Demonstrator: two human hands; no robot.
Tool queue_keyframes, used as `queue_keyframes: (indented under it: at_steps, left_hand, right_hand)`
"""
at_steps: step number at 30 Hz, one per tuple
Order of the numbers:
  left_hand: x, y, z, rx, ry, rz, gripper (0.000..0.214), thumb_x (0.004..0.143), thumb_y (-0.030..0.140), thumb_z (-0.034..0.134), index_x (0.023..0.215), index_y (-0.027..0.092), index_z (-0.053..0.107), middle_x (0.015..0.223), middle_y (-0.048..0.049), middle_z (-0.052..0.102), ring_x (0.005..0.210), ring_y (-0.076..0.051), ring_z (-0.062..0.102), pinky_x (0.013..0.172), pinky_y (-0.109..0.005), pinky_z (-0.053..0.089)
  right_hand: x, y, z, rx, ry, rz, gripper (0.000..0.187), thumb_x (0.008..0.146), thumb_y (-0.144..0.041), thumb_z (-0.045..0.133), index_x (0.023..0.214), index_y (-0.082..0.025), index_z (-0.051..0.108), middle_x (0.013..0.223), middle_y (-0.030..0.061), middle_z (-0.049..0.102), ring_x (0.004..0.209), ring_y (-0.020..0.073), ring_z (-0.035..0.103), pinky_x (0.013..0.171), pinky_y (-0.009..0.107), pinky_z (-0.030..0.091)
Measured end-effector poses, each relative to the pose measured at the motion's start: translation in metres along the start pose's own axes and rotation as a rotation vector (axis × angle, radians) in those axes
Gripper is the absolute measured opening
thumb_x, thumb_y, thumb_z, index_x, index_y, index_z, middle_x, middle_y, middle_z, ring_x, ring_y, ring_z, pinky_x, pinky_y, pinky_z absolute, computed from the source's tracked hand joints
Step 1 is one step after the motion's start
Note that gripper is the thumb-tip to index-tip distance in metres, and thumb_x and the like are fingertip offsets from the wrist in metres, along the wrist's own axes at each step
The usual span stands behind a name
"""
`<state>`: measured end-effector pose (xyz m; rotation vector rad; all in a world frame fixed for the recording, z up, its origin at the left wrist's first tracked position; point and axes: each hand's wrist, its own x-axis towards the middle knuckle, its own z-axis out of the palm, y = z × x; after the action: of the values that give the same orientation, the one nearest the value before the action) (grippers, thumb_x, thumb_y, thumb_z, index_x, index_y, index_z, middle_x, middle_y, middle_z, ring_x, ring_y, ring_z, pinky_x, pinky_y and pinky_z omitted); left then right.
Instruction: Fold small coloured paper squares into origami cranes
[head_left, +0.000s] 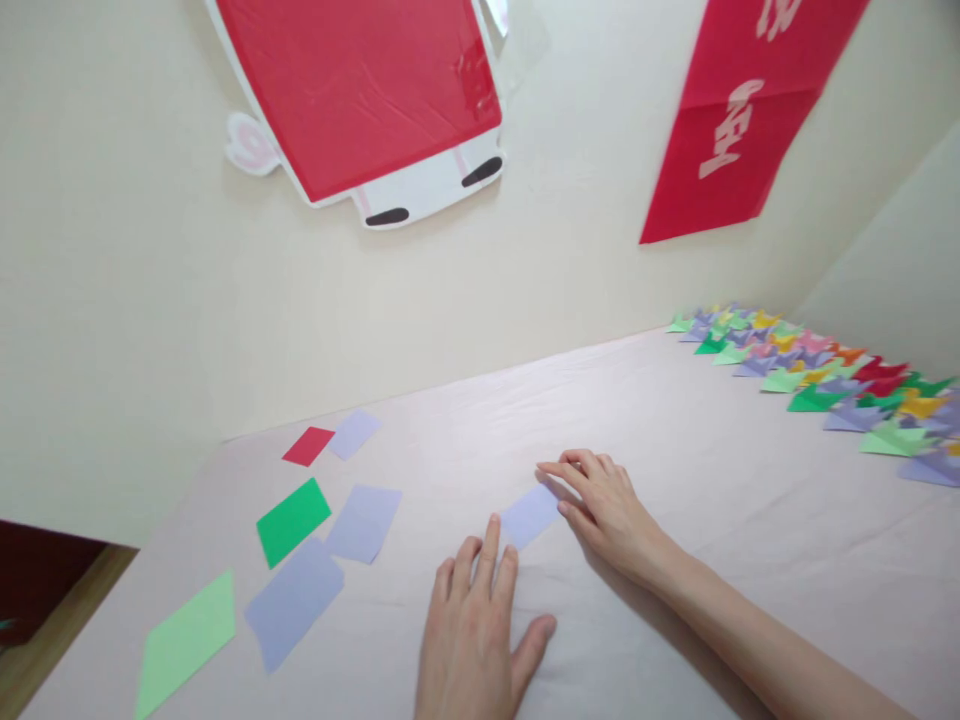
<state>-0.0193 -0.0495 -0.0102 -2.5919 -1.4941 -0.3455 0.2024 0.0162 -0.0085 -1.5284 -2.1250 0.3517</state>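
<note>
A small lavender sheet of paper (529,517) lies flat on the pale cloth-covered surface (450,450), between my two hands. My left hand (476,625) rests palm down with its fingers stretched out, the fingertips at the paper's left and lower edge. On the other side, my right hand (600,500) has its index finger extended near the paper's upper right corner. The right thumb is apart from that finger, close to the paper's right edge. Neither hand grips the sheet.
Loose paper sheets lie to the left: red (308,446), dark green (293,522), light green (187,640) and several lavender ones (295,603). Rows of folded colourful paper figures (817,398) stand at the right. A wall (450,300) with red decorations (367,90) rises behind.
</note>
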Motion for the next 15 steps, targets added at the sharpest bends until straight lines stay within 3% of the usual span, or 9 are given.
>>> queue_keyframes:
  at_steps: [6, 11, 15]
  left_hand:
    - [0.001, -0.017, -0.006, 0.031, 0.001, -0.166, 0.041, 0.088, 0.036, 0.061, 0.124, 0.016, 0.058, 0.141, -0.0133, 0.051, 0.120, -0.031, 0.050, 0.095, -0.046, 0.045]
    - [0.032, -0.001, -0.002, -0.110, -0.015, -0.199, 0.064, 0.080, 0.027, 0.070, 0.136, 0.008, 0.044, 0.137, -0.0176, 0.051, 0.125, -0.030, 0.045, 0.102, -0.045, 0.041]
    - [0.056, 0.010, -0.009, -0.259, -0.083, -0.207, 0.053, 0.082, 0.021, 0.068, 0.132, 0.016, 0.049, 0.129, -0.0100, 0.055, 0.118, -0.026, 0.048, 0.099, -0.042, 0.042]
  right_hand:
    - [-0.002, 0.000, 0.001, 0.141, 0.041, 0.027, 0.036, 0.089, -0.016, 0.045, 0.122, -0.023, 0.057, 0.121, 0.0105, 0.057, 0.110, 0.0269, 0.048, 0.095, 0.044, 0.038]
    - [-0.003, 0.002, 0.001, 0.309, 0.045, 0.058, 0.030, 0.091, -0.022, 0.046, 0.120, -0.022, 0.054, 0.116, 0.0100, 0.061, 0.109, 0.0262, 0.052, 0.097, 0.046, 0.039]
    - [-0.004, -0.001, -0.004, 0.399, 0.003, 0.053, 0.045, 0.082, -0.019, 0.052, 0.127, -0.022, 0.049, 0.111, 0.0082, 0.062, 0.109, 0.0259, 0.054, 0.098, 0.046, 0.041]
